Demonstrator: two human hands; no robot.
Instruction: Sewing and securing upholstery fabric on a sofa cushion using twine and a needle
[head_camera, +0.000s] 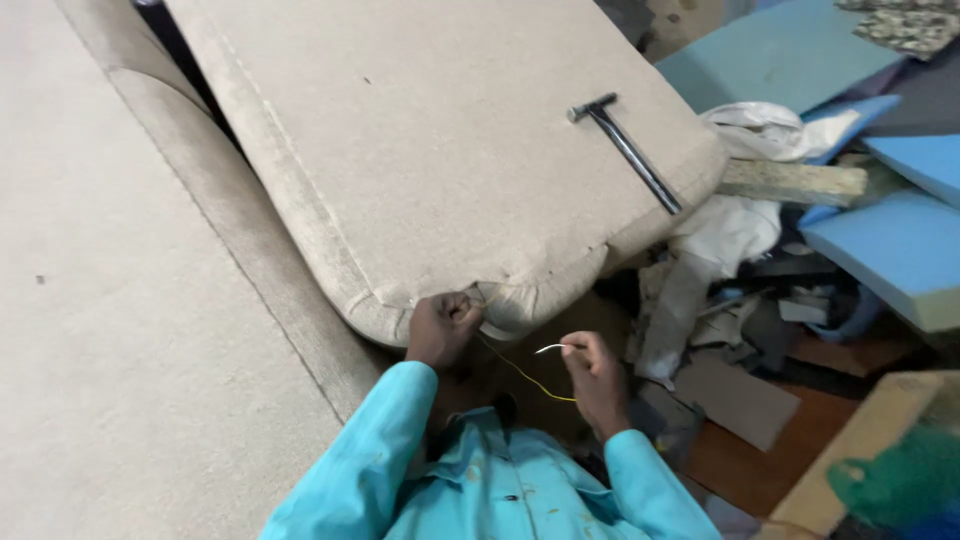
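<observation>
Nearest the camera, two turquoise sleeves (470, 480) are seen reaching up toward the cushion (440, 130).

The left hand (442, 328) is pressed against the cushion's near edge, at the open corner where the fabric is puckered. Its fingers are curled closed, pinching the loose fabric there.

The right hand (594, 378) is held just below and to the right of that corner, clear of the cushion. Its fingers are closed on a curved needle (550, 348), the pale tip pointing left toward the left hand.

A yellow thread (525, 376) is stretched from the cushion corner, by the left hand, down to the right hand.

The cushion is beige, large and flat, tilted, with its seam running along the near and left edges. It is rested against a beige sofa (110, 330) to its left.

On the cushion's far right part a black hammer (628, 148) is laid, head away from the camera.

Right of the cushion, scraps of cloth and card (735, 395) are scattered on the floor. Beyond these, white cloth (760, 130), a wooden bar (795, 182) and blue foam slabs (890, 245) are piled.
</observation>
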